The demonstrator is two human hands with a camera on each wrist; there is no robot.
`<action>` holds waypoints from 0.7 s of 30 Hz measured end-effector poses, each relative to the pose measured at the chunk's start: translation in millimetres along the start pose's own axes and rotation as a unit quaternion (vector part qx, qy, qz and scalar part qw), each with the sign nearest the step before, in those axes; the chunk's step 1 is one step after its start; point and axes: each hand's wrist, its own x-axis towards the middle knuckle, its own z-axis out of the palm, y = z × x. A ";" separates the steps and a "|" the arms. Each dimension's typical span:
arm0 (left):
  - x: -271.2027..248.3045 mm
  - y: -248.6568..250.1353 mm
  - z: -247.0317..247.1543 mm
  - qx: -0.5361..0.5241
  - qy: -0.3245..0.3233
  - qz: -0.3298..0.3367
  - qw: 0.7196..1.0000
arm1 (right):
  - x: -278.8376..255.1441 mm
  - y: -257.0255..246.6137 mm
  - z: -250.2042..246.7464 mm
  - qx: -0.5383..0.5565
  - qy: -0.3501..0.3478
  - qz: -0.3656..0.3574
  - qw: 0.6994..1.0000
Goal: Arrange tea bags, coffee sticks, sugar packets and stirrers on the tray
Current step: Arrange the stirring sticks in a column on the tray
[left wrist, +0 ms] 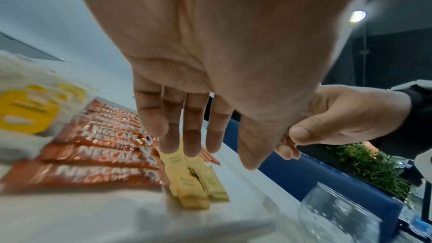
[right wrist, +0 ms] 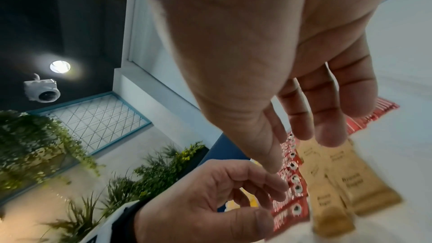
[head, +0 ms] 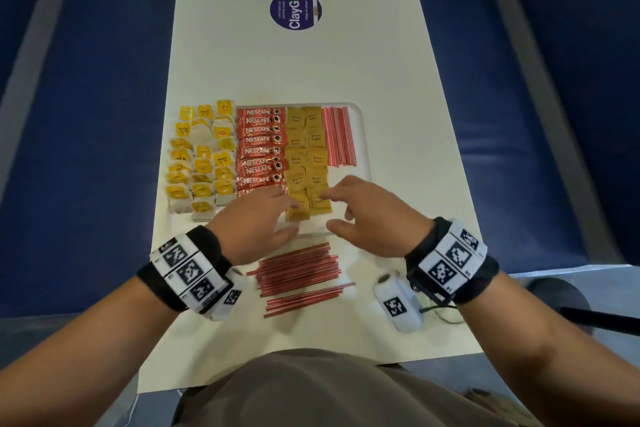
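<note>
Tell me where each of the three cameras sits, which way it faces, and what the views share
Head: on the head, facing down at the tray on the table; both forearms, left hand and right hand show.
Left wrist: under the left palm, facing along the straight fingers at the coffee sticks.
Right wrist: under the right palm, facing the sugar packets.
Shared: all three show both hands, coffee sticks and sugar packets.

the left hand (head: 254, 224) covers the near end of the coffee sticks (head: 259, 149), so the nearest stick shows only a sliver. the right hand (head: 363, 215) hides the tray's (head: 362, 135) near right corner. print on the sugar packets (head: 306, 156) is too small to read. in the left wrist view the tea bags (left wrist: 28, 110) are a blur, cut by the left edge.
</note>
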 end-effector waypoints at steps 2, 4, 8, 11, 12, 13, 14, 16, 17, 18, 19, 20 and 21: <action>-15.1 0.6 9.0 -0.006 -0.006 -0.002 1.000 | -6.0 -3.8 11.2 0.002 -0.013 -0.008 1.000; -26.8 1.0 18.9 -0.003 -0.016 -0.007 1.000 | -10.9 -6.4 21.8 -0.006 -0.029 -0.011 0.999; -42.2 0.7 38.2 0.023 -0.055 -0.015 0.998 | -16.0 -9.3 43.8 -0.065 -0.063 -0.029 0.995; -49.2 3.0 54.5 0.052 -0.069 0.000 0.996 | -18.4 -11.0 63.4 -0.119 -0.069 -0.055 0.989; -51.1 4.0 60.0 0.061 -0.070 0.004 0.996 | -19.1 -11.2 70.9 -0.140 -0.070 -0.063 0.986; -52.8 4.3 65.8 0.066 -0.069 0.005 0.995 | -19.6 -10.9 78.6 -0.156 -0.070 -0.068 0.983; -54.3 4.8 71.0 0.071 -0.066 0.004 0.995 | -20.1 -10.4 86.4 -0.168 -0.068 -0.070 0.981; -56.1 6.3 78.2 0.082 -0.058 0.001 0.995 | -20.4 -9.3 99.5 -0.182 -0.057 -0.073 0.979; -56.5 7.3 80.7 0.088 -0.056 -0.003 0.994 | -20.2 -8.8 104.6 -0.191 -0.050 -0.074 0.977; -56.6 8.5 82.1 0.095 -0.055 -0.007 0.994 | -19.8 -8.5 108.5 -0.203 -0.043 -0.074 0.975; -56.2 9.2 83.1 0.100 -0.055 -0.013 0.993 | -19.1 -8.2 111.2 -0.212 -0.037 -0.073 0.974; -55.9 10.1 83.3 0.102 -0.056 -0.018 0.993 | -18.6 -8.1 113.2 -0.216 -0.034 -0.071 0.973; -55.4 11.0 83.3 0.099 -0.056 -0.022 0.993 | -18.1 -8.1 114.7 -0.216 -0.031 -0.068 0.974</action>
